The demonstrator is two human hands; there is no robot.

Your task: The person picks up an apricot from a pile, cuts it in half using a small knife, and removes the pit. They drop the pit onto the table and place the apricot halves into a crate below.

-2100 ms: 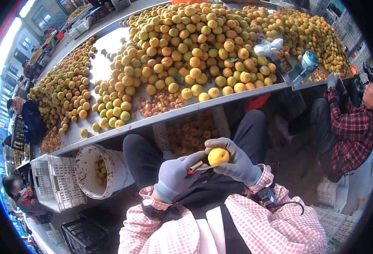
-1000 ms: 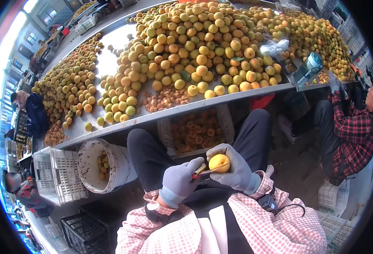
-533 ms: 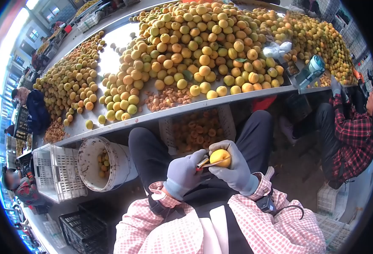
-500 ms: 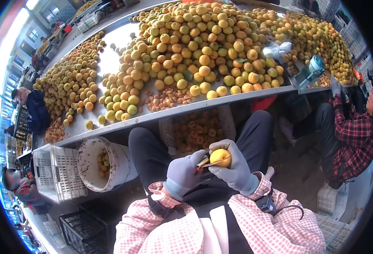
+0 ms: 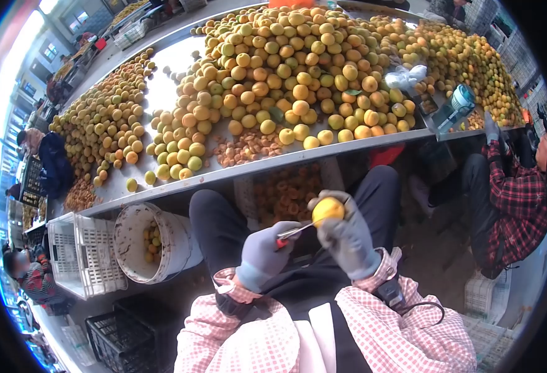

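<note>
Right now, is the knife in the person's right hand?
No, the left hand grips the knife, while the right hand holds a yellow-orange fruit.

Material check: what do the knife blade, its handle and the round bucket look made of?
Knife blade: probably steel, thin and glinting. Handle: perhaps plastic; red, mostly hidden by the left hand. Bucket: likely plastic, smooth whitish wall.

Left hand (image 5: 264, 256) holding knife (image 5: 294, 232), right hand (image 5: 349, 241) gripping yellow fruit (image 5: 328, 210), heaped apricot-like fruit (image 5: 286, 59) on table (image 5: 162, 93)

Looks like fruit wkshp: metal tbl (image 5: 323, 152) w/ fruit heaps (image 5: 286, 68), crates (image 5: 102, 255) & co-workers (image 5: 519, 186).
</note>
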